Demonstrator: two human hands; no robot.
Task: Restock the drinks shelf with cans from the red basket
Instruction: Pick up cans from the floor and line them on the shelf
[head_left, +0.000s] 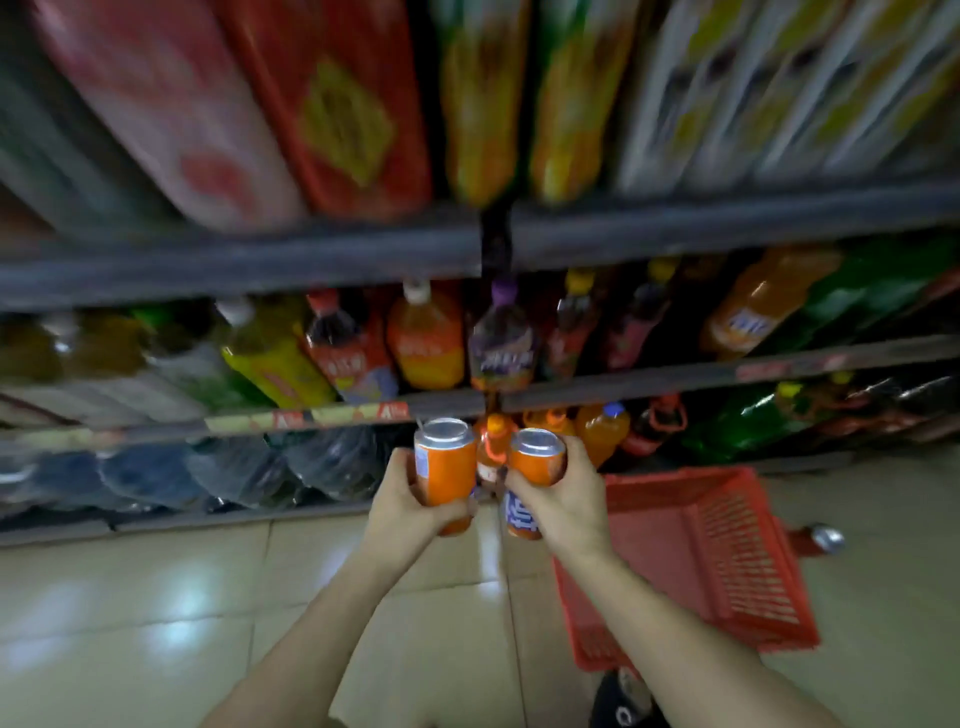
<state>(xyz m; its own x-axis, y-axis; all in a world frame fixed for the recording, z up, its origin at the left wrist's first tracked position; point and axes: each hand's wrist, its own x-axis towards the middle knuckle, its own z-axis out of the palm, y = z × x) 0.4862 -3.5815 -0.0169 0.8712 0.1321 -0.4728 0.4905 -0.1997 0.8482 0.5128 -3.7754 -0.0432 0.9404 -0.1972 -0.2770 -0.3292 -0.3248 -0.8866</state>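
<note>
Two orange cans are up in front of the shelving, one in each fist. The left hand (410, 499) wraps its fingers round the left can (445, 470), top end up and lid showing; the right hand (563, 501) is curled round the right can (537, 457), and a second can (521, 517) with a blue label seems to sit below it in the same grasp, though blur makes that hard to confirm. The cans sit just beside each other, almost touching. Beyond the knuckles stand orange bottles (597, 428) on the low shelf; the red basket (727, 561) lies on the floor to the right of the right wrist. The sound move is likely to place one hand's load first, keeping each can upright and sliding it into a gap rather than knocking the bottles ahead.
</note>
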